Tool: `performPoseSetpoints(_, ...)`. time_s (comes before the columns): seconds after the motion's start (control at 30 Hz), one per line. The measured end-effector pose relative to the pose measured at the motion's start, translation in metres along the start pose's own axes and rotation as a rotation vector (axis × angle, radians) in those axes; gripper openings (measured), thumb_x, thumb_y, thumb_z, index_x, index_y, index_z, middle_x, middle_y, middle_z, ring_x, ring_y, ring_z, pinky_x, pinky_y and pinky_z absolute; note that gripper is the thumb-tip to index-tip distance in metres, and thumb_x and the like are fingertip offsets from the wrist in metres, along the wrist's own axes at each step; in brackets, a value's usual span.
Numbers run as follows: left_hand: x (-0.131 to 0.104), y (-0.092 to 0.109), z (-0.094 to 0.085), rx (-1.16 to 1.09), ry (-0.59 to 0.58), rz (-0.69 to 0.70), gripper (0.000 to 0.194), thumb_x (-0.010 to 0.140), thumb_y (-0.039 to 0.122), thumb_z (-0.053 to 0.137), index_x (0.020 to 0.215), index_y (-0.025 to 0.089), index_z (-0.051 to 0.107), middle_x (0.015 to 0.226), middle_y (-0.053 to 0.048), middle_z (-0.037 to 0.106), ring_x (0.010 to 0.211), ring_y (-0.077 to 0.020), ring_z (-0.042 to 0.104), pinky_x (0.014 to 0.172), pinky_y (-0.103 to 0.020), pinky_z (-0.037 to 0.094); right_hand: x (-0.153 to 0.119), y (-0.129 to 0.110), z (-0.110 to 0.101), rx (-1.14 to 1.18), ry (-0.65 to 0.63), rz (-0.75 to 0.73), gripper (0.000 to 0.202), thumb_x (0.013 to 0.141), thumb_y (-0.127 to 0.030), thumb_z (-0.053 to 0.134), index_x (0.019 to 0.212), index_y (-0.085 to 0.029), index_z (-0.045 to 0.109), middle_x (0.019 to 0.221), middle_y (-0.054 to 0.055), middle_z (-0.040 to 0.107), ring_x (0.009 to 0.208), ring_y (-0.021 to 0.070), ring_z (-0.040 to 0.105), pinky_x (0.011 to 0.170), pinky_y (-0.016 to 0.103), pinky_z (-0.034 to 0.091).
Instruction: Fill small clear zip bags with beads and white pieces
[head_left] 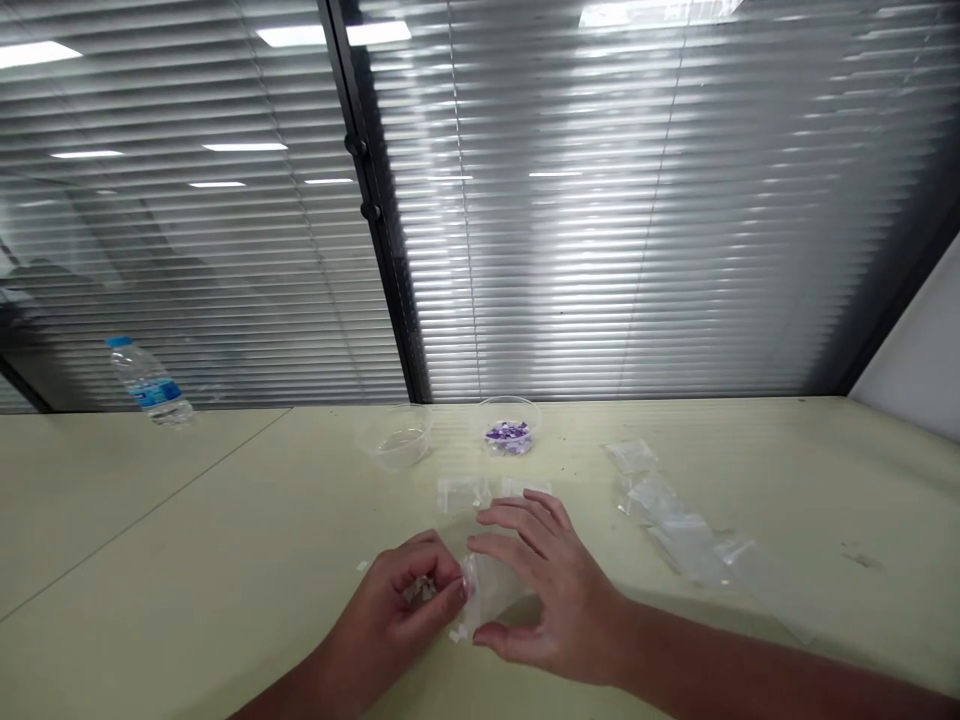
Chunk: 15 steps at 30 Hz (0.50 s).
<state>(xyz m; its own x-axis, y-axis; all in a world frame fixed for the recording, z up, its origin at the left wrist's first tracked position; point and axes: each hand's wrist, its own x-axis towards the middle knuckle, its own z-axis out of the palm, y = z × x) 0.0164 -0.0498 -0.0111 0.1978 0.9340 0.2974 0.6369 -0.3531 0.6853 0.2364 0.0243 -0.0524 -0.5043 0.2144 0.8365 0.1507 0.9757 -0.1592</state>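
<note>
My left hand (405, 605) is closed in a pinch on the edge of a small clear plastic bag (491, 588). Just right of it, my right hand (551, 590) curves over the bag with thumb and fingers spread apart; nothing shows gripped between them. Small whitish pieces (458, 633) lie on the table below the bag, and more show inside the curl of my left fingers. Beyond my hands, a flat clear bag (461, 494) lies on the table, with another clear bag (525, 486) partly behind my right fingers.
A clear bowl (510, 436) with purple pieces stands near the back edge, beside another clear bowl (397, 445). Overlapping clear bags (686, 530) stretch across the right side of the pale table (225, 530). A water bottle (152, 383) stands at the far left, before the blinds (555, 250).
</note>
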Motion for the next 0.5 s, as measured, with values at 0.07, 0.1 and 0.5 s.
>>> performPoseSetpoints(0.07, 0.001, 0.001, 0.000, 0.001, 0.003, -0.004, 0.035, 0.095, 0.040, 0.061, 0.070, 0.017, 0.056, 0.077, -0.002, 0.057, 0.072, -0.0140, 0.055, 0.065, -0.023, 0.041, 0.001, -0.001, 0.000, 0.026, 0.009, 0.007, 0.067, 0.078, -0.047, 0.083, 0.135, -0.027, 0.052, 0.132, 0.007, 0.061, 0.125, 0.0252, 0.054, 0.116, 0.047, 0.024)
performPoseSetpoints(0.1, 0.001, 0.001, 0.000, 0.006, 0.003, -0.001, 0.034, 0.095, 0.040, 0.061, 0.070, 0.017, 0.056, 0.077, -0.002, 0.057, 0.072, -0.0140, 0.055, 0.065, -0.023, 0.041, 0.001, -0.001, 0.000, 0.047, 0.006, 0.013, 0.067, 0.078, -0.045, 0.084, 0.134, -0.027, 0.053, 0.129, 0.006, 0.062, 0.122, 0.0248, 0.055, 0.114, 0.046, 0.026)
performPoseSetpoints(0.5, 0.004, -0.003, -0.016, 0.275, -0.031, 0.231, 0.020, 0.098, 0.028, 0.056, 0.082, 0.019, 0.064, 0.080, -0.003, 0.063, 0.086, -0.0181, 0.057, 0.082, -0.029, 0.043, 0.000, -0.001, 0.001, 0.216, -0.003, 0.047, 0.053, 0.075, -0.029, 0.086, 0.120, -0.025, 0.059, 0.101, 0.001, 0.069, 0.092, 0.0204, 0.059, 0.086, 0.039, 0.040)
